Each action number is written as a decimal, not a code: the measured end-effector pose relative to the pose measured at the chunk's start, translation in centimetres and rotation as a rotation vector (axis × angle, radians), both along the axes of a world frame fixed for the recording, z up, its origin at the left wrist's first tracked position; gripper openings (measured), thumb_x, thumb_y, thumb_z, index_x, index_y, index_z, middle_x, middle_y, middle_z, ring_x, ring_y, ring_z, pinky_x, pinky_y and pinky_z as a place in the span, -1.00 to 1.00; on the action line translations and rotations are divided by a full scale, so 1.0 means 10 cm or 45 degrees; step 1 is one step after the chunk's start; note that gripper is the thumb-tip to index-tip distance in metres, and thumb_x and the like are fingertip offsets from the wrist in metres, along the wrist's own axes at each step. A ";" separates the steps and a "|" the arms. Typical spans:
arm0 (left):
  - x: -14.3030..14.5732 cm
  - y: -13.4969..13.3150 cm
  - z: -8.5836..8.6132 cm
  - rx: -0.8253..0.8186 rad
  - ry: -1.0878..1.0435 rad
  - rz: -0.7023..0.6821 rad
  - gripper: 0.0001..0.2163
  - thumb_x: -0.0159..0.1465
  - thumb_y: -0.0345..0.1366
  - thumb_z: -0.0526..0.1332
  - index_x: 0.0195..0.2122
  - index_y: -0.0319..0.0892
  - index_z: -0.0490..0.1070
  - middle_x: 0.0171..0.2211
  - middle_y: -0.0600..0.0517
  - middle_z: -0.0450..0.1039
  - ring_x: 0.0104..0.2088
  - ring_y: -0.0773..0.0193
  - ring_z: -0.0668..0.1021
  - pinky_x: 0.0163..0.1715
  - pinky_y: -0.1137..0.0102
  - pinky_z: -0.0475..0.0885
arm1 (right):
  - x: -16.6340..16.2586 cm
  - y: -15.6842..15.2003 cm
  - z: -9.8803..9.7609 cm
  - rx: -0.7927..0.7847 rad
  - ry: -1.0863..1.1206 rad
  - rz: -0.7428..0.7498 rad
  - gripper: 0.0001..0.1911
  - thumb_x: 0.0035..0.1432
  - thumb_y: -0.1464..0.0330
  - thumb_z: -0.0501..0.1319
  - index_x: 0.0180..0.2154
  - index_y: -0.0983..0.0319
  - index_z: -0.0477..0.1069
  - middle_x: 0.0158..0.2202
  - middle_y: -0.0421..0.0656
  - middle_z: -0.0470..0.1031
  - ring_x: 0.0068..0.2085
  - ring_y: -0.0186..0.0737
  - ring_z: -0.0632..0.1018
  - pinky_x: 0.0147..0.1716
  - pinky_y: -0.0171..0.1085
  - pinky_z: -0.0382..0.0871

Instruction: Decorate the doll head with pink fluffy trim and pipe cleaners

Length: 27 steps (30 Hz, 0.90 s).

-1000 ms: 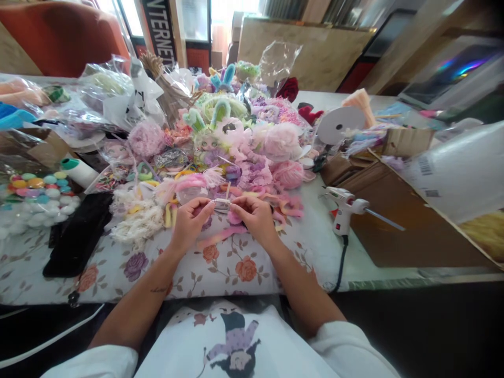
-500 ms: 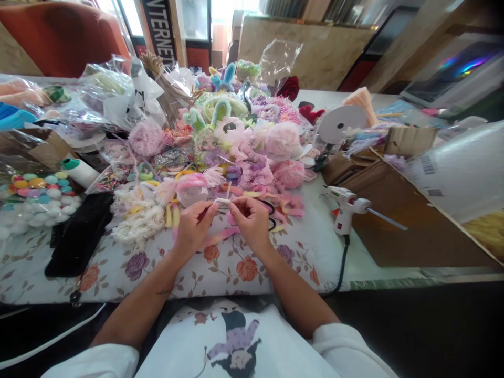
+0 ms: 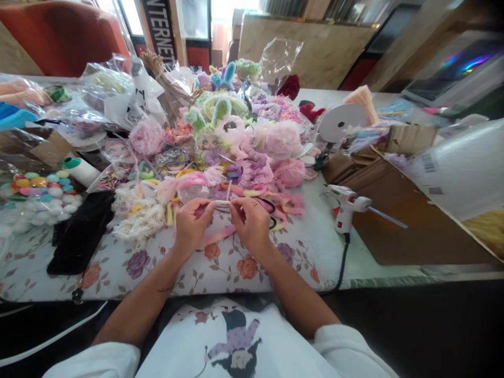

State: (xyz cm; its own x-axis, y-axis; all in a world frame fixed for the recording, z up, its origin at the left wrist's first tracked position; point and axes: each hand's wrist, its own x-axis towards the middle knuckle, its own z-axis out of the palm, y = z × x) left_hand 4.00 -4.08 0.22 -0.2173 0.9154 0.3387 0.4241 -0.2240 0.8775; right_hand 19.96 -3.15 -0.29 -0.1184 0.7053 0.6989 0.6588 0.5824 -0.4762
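Observation:
Between my two hands is a small white strip (image 3: pixel 222 204), too small to make out its kind. My left hand (image 3: pixel 191 223) pinches around its left end with thumb and fingers. At the right end, my right hand (image 3: pixel 252 223) is closed in a similar pinch. Just beyond the strip a thin pale stick (image 3: pixel 229 189) points upward; what bears it is hidden. Black scissor handles (image 3: pixel 271 223) show partly behind my right hand. Pink and yellow fluffy yarn (image 3: pixel 220 234) lies beneath and around my hands on the flowered cloth (image 3: pixel 169 275).
A glue gun (image 3: pixel 343 210) with a clear stick stands to the right, beside a cardboard box (image 3: pixel 413 220). A black pouch (image 3: pixel 79 236) and a bag of coloured pompoms (image 3: pixel 43 197) lie left. Ahead rises a heap of pastel yarn (image 3: pixel 289 173), dolls and trims.
My hands have drawn slightly apart, and more of the white strip shows between the fingertips. My right hand has turned a little, its back more towards me.

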 end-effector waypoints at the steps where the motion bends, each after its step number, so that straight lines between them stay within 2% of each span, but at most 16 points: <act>1: 0.00 0.00 -0.01 0.010 0.018 0.014 -0.83 0.22 -0.19 0.27 -0.40 -0.17 0.53 -0.50 0.09 0.51 -0.50 0.33 0.48 -0.42 0.46 0.37 | 0.01 0.01 0.01 0.041 -0.067 0.007 -0.86 0.31 0.38 0.11 -0.31 0.20 0.40 -0.42 -0.15 0.52 -0.38 -0.22 0.50 -0.33 -0.29 0.34; 7: -0.03 0.02 -0.04 0.086 0.113 0.063 -0.88 0.20 -0.23 0.29 -0.40 -0.16 0.54 -0.46 0.08 0.54 -0.43 0.30 0.52 -0.34 0.43 0.39 | 0.10 0.05 0.05 0.250 -0.551 0.003 -0.83 0.30 0.47 0.08 -0.31 0.21 0.41 -0.44 -0.15 0.51 -0.35 -0.17 0.45 -0.31 -0.26 0.28; 10: -0.04 0.02 -0.05 0.142 0.186 0.056 -0.88 0.21 -0.25 0.29 -0.41 -0.16 0.53 -0.50 0.08 0.52 -0.45 0.30 0.51 -0.35 0.43 0.37 | 0.10 0.07 0.03 0.249 -0.644 -0.009 -0.80 0.31 0.48 0.06 -0.33 0.21 0.42 -0.45 -0.14 0.50 -0.35 -0.16 0.43 -0.32 -0.25 0.25; 12: -0.04 0.03 -0.04 0.170 0.229 0.063 -0.88 0.21 -0.25 0.28 -0.42 -0.16 0.53 -0.50 0.08 0.51 -0.45 0.30 0.51 -0.35 0.42 0.37 | 0.07 0.07 0.02 0.141 -0.551 -0.021 -0.79 0.32 0.44 0.07 -0.34 0.22 0.43 -0.44 -0.13 0.51 -0.34 -0.17 0.46 -0.32 -0.26 0.25; 16: -0.07 0.04 -0.04 0.171 0.229 0.094 -0.88 0.21 -0.24 0.28 -0.42 -0.15 0.53 -0.47 0.07 0.53 -0.43 0.29 0.51 -0.33 0.42 0.37 | 0.00 0.09 0.05 -0.205 -0.195 0.025 -0.87 0.26 0.37 0.16 -0.30 0.23 0.47 -0.44 -0.14 0.53 -0.38 -0.19 0.49 -0.35 -0.26 0.26; 20: -0.17 0.02 -0.03 0.079 0.132 0.187 -0.85 0.18 -0.19 0.31 -0.40 -0.15 0.55 -0.46 0.07 0.53 -0.45 0.30 0.48 -0.34 0.41 0.36 | -0.10 0.12 0.13 -0.559 0.158 0.172 -0.87 0.20 0.30 0.23 -0.37 0.21 0.48 -0.50 -0.19 0.51 -0.46 -0.24 0.44 -0.42 -0.27 0.24; 23: -0.27 -0.02 -0.01 0.026 0.023 0.243 -0.81 0.15 -0.14 0.33 -0.39 -0.15 0.55 -0.46 0.08 0.50 -0.46 0.31 0.45 -0.37 0.42 0.34 | -0.20 0.18 0.18 -0.710 0.373 0.313 -0.82 0.13 0.25 0.28 -0.43 0.21 0.46 -0.52 -0.21 0.47 -0.48 -0.26 0.40 -0.45 -0.28 0.23; 27: -0.41 -0.07 0.04 0.006 -0.178 0.206 -0.83 0.13 -0.17 0.34 -0.45 -0.17 0.50 -0.43 0.07 0.44 -0.37 0.30 0.45 -0.31 0.43 0.33 | -0.32 0.25 0.24 -0.879 0.568 0.507 -0.77 0.07 0.20 0.30 -0.47 0.22 0.42 -0.52 -0.22 0.42 -0.47 -0.29 0.38 -0.44 -0.29 0.25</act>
State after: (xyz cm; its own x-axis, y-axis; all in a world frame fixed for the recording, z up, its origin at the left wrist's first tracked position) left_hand -0.09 -4.81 0.65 -0.4066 0.8632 0.2992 0.3288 -0.1673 0.9295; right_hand 16.73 -0.64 2.09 -0.2623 0.9487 0.1763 0.1412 0.2185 -0.9656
